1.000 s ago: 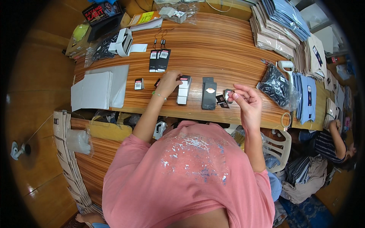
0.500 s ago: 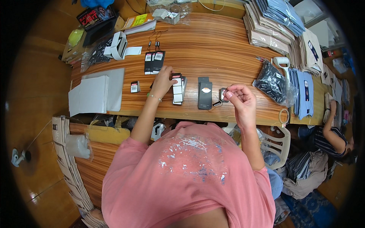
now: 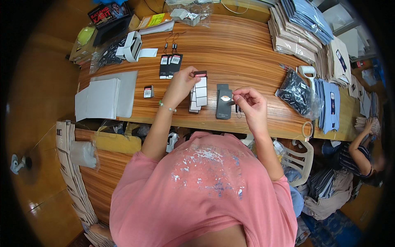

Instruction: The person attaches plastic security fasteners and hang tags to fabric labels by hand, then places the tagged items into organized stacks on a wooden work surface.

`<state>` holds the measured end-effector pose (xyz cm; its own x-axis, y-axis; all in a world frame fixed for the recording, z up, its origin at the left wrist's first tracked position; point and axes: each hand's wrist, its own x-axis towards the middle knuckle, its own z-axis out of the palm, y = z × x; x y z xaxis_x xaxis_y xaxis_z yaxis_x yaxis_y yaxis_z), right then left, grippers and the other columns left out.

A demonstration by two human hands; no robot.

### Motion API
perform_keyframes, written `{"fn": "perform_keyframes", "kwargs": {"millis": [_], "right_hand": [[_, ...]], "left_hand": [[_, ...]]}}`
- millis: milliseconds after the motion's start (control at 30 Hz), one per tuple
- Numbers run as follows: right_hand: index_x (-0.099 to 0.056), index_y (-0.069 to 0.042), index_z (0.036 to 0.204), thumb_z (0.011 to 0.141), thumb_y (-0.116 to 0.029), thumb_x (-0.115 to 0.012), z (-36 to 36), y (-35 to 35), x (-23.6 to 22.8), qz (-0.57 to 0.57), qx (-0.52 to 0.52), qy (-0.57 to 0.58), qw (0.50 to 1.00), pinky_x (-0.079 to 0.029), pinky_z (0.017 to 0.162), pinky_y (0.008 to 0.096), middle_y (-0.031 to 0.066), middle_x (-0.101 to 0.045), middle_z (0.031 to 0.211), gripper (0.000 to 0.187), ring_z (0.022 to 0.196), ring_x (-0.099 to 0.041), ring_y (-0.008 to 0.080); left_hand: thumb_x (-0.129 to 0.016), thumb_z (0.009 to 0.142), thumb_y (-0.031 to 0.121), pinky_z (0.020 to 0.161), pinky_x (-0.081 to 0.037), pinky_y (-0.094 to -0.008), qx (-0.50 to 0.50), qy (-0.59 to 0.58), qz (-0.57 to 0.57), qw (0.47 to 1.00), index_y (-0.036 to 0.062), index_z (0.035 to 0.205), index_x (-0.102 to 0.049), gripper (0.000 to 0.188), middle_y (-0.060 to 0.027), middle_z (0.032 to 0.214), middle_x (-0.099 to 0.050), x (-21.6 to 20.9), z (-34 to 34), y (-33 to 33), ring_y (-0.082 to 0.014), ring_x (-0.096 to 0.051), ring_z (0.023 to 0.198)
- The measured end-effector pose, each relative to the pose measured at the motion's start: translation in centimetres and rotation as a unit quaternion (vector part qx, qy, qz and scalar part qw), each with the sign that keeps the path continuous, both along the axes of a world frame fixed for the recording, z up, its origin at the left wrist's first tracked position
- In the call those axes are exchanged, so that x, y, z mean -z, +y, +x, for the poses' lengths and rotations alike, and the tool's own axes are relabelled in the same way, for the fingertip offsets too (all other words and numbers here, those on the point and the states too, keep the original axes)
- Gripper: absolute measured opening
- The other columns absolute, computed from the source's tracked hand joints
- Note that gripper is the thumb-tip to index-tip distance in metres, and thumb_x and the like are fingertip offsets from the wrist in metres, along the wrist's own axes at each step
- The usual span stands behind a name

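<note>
My left hand point(image 3: 180, 88), a beaded bracelet on its wrist, pinches the top of a long tag point(image 3: 200, 91) with a dark top and white panels. That tag is raised over a stack of similar tags point(image 3: 194, 108). My right hand point(image 3: 254, 108) is closed, thumb against index finger, at a small dark piece that is mostly hidden. Just left of it lie overlapping dark grey tags point(image 3: 223, 112) with a pale oval on the upper one. A black cord tip point(image 3: 238, 109) shows under my right fingers. Small folded labels point(image 3: 148, 92) lie left of my left wrist.
Black tags with cords point(image 3: 170, 68) lie beyond my left hand. White sheets point(image 3: 96, 101) are at the left. A bag of black pieces point(image 3: 296, 90), a tape dispenser point(image 3: 307, 73) and folded shirts point(image 3: 329, 103) stand at the right. A co-worker's arm point(image 3: 360, 138) shows far right.
My left hand has lifted one white-panelled tag off its stack, moving it slightly right. My right hand has come left and closer to the dark grey tags.
</note>
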<state>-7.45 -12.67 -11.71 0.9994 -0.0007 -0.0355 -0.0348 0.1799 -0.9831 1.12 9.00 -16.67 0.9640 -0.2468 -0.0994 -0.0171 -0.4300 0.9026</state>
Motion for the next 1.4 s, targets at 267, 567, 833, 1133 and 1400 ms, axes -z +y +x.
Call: {"fn": "perform_keyframes", "kwargs": {"millis": [267, 567, 833, 1133, 1400], "right_hand": [[-0.058, 0.002, 0.089, 0.080, 0.003, -0.057, 0.0, 0.1, -0.3, -0.011, -0.010, 0.003, 1.000, -0.042, 0.063, 0.0176, 0.0002, -0.057, 0.077, 0.008, 0.067, -0.051, 0.0045], [-0.052, 0.000, 0.088, 0.077, 0.002, -0.059, 0.5, 1.2, 0.5, -0.168, 0.038, -0.105, 0.980, -0.042, 0.059, 0.0218, 0.0037, -0.057, 0.074, 0.014, 0.063, -0.050, 0.0085], [-0.050, 0.000, 0.086, 0.073, 0.005, -0.058, 0.5, 1.6, -1.0, -0.269, 0.107, -0.193, 0.938, -0.044, 0.055, 0.0248, 0.0080, -0.057, 0.072, 0.016, 0.059, -0.053, 0.0133], [-0.051, 0.000, 0.083, 0.072, 0.007, -0.059, 0.1, 0.7, -0.4, -0.248, 0.147, -0.235, 0.928, -0.044, 0.056, 0.0242, 0.0069, -0.057, 0.071, 0.016, 0.061, -0.054, 0.0121], [-0.054, 0.002, 0.090, 0.076, 0.006, -0.060, -0.3, 0.4, -1.4, -0.184, 0.178, -0.213, 0.943, -0.046, 0.064, 0.0226, 0.0076, -0.060, 0.076, 0.016, 0.071, -0.058, 0.0113]], "left_hand": [[-0.065, 0.076, 0.010, 0.066, -0.046, -0.0290, -0.054, -0.223, 0.274, 0.934, -0.0014, 0.097, -0.057, 0.025, -0.0083, 0.074, -0.060, 6.2, 1.1, 1.2, -0.0171, -0.057, 0.067], [-0.063, 0.077, 0.005, 0.062, -0.046, -0.0222, 0.005, -0.048, -0.018, 0.999, -0.0005, 0.092, -0.057, 0.017, -0.0077, 0.077, -0.063, -4.7, -3.2, -2.8, -0.0103, -0.059, 0.069], [-0.063, 0.075, 0.004, 0.063, -0.049, -0.0245, 0.043, -0.180, 0.020, 0.982, 0.0009, 0.093, -0.060, 0.019, -0.0087, 0.083, -0.064, -7.8, -5.5, -5.6, -0.0153, -0.063, 0.072], [-0.064, 0.074, 0.006, 0.063, -0.049, -0.0280, 0.087, -0.227, 0.031, 0.969, 0.0022, 0.089, -0.063, 0.016, -0.0094, 0.084, -0.064, -8.7, -5.9, -6.5, -0.0193, -0.063, 0.074], [-0.069, 0.069, 0.007, 0.063, -0.047, -0.0300, 0.067, -0.321, -0.038, 0.944, 0.0033, 0.085, -0.064, 0.017, -0.0089, 0.079, -0.064, -8.6, -5.9, -6.7, -0.0228, -0.061, 0.072]]}}
